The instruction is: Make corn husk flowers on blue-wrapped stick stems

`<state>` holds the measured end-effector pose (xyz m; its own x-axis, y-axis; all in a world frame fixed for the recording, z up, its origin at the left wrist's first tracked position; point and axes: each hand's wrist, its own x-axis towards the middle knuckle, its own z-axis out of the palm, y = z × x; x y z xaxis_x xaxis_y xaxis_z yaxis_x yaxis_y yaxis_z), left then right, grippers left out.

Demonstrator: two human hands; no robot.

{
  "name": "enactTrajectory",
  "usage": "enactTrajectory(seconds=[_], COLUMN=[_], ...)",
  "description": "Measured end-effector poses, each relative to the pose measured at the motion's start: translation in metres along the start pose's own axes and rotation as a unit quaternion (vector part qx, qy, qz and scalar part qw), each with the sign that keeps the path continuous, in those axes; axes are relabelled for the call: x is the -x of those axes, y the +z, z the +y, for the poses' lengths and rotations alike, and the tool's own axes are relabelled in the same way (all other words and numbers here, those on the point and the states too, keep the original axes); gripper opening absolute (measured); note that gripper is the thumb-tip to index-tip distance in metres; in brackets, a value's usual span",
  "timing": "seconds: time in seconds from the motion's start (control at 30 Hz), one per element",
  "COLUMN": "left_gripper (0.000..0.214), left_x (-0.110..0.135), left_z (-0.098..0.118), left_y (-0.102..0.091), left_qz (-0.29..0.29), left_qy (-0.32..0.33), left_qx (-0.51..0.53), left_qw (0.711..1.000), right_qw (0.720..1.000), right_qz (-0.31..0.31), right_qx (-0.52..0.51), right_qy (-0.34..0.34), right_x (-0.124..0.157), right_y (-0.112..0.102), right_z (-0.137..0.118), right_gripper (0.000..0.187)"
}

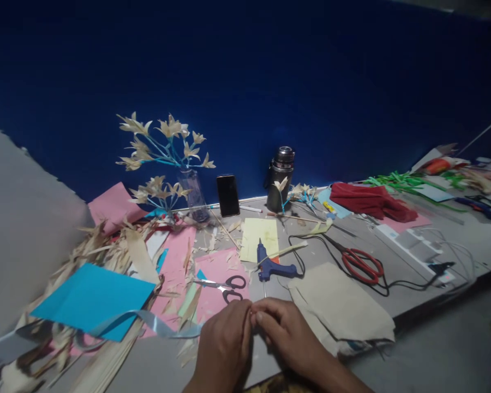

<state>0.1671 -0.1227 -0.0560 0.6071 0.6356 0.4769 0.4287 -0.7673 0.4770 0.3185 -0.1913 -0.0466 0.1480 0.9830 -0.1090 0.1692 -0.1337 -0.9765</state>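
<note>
My left hand and my right hand meet at the near edge of the table, fingertips pinched together on the end of a pale blue ribbon. The ribbon curls away leftward over a cyan paper sheet. A thin stick pokes up just beyond my fingers; whether they hold it is unclear. Black-handled scissors lie just past my left hand. A blue glue gun stands past my right hand.
Pink sheets and dry husk scraps cover the left. A vase of husk flowers, a phone and a metal flask stand by the blue wall. Red scissors, beige cloth, red cloth, power strip lie right.
</note>
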Motion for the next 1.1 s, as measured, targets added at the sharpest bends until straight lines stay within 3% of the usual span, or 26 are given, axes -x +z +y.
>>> enactTrajectory(seconds=[0.1,0.33,0.57,0.8,1.1], left_gripper=[0.023,0.024,0.019,0.019,0.022], left_x=[-0.001,0.003,0.01,0.01,0.004], left_z=[-0.001,-0.008,-0.008,-0.005,-0.007], left_y=[0.004,0.0,0.001,0.003,-0.003], left_qz=[-0.005,-0.088,-0.078,-0.056,-0.083], left_qy=[0.025,0.016,0.072,0.078,0.102], left_qx=[-0.049,-0.055,-0.121,-0.125,-0.082], left_qw=[0.998,0.994,0.987,0.988,0.988], right_qw=[0.999,0.998,0.996,0.993,0.989], right_qz=[-0.005,-0.006,-0.014,-0.026,-0.054], right_qx=[-0.035,-0.016,-0.019,-0.057,-0.087], right_qy=[0.037,0.059,0.09,0.097,0.11], right_x=[0.001,0.0,-0.001,-0.002,0.0], right_y=[0.0,-0.003,0.001,-0.001,-0.004], right_z=[0.004,0.0,-0.003,0.008,0.009], right_gripper=[0.026,0.027,0.026,0.029,0.03])
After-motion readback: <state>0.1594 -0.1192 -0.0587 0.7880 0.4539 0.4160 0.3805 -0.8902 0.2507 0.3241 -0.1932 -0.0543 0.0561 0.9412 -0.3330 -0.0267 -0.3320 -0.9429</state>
